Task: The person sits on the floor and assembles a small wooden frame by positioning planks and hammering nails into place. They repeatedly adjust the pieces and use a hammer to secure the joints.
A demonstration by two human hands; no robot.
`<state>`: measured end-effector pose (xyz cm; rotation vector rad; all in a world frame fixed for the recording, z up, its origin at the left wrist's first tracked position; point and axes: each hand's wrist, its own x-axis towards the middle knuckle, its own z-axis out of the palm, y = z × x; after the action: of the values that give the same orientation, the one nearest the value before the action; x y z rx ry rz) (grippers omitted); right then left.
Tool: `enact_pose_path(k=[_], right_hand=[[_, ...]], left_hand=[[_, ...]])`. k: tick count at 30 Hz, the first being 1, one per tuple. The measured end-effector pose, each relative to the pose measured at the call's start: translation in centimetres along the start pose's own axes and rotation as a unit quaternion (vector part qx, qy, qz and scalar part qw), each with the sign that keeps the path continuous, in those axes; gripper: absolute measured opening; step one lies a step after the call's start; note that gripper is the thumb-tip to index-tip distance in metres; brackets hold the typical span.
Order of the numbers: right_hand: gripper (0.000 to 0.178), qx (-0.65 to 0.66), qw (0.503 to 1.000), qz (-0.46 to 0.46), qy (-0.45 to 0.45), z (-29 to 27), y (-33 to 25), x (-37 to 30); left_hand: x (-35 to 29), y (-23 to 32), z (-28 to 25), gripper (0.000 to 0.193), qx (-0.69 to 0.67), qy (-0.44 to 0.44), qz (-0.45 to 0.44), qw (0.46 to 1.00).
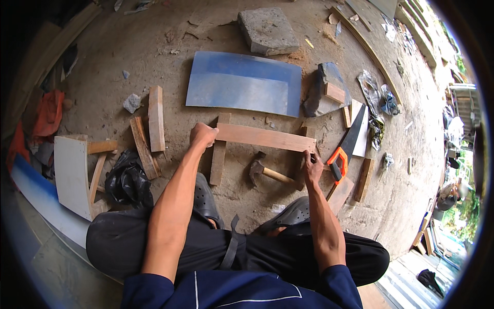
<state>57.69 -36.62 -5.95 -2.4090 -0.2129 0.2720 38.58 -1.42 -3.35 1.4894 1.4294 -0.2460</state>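
The left end of the reddish board (265, 138) is gripped in the left hand (204, 135), whose fingers are curled in tightly. The board is laid crosswise in front of the knees and seems to be borne near that end by a wood strip (218, 162) on the ground. Since no fixing can be seen on the strip, it could be slid out of line if the board were tugged. The hammer (275, 175), lying between the board and the shoes (207, 201), could be knocked by a lowered hand. At the right end, the board's near corner is met by the bunched fingers of the right hand (312, 167) — whether it is pinched or merely touched cannot be told. Should one end be pressed harder, the board could be tipped. If the right arm were swung outward, skin could be scratched by the saw (350, 140), which lies near it.

Dusty ground (92, 103) is seen all around. On the left, an orange cloth (48, 118), a white panel (72, 175) and a black bag (128, 180) are scattered. In the middle, a blue sheet (242, 85) is laid flat beyond the board. On the right, a dark stone (324, 74) and crumpled plastic (377, 129) are found — and daylight is let in at the far edge.
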Motion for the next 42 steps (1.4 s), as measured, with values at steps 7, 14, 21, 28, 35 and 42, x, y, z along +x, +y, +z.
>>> enact_pose_path(k=[7, 14, 21, 28, 35, 42], right_hand=[[0.048, -0.011, 1.000, 0.009, -0.002, 0.1, -0.7, -0.3], [0.053, 0.002, 1.000, 0.015, 0.019, 0.3, 0.8, -0.1], [0.047, 0.017, 1.000, 0.024, 0.012, -0.2, -1.3, -0.7], [0.041, 0.006, 1.000, -0.029, 0.011, -0.3, 0.5, -0.5], [0.044, 0.025, 0.998, -0.044, -0.027, -0.5, 2.4, 0.1], [0.045, 0.025, 0.998, -0.050, -0.025, -0.7, 2.0, 0.1]], left_hand=[[-0.9, 0.3, -0.2, 0.023, -0.028, 0.007, -0.001, 1.000], [-1.5, -1.2, 0.0, 0.023, -0.107, -0.018, 0.014, 0.994], [-1.4, -2.1, -0.5, 0.039, -0.026, -0.072, 0.066, 0.995], [-1.5, -1.9, 0.0, 0.042, -0.033, -0.071, 0.069, 0.995], [-1.6, -2.9, 1.1, 0.051, -0.130, -0.035, 0.037, 0.990], [-1.6, -3.4, 1.3, 0.052, -0.171, -0.031, 0.017, 0.985]])
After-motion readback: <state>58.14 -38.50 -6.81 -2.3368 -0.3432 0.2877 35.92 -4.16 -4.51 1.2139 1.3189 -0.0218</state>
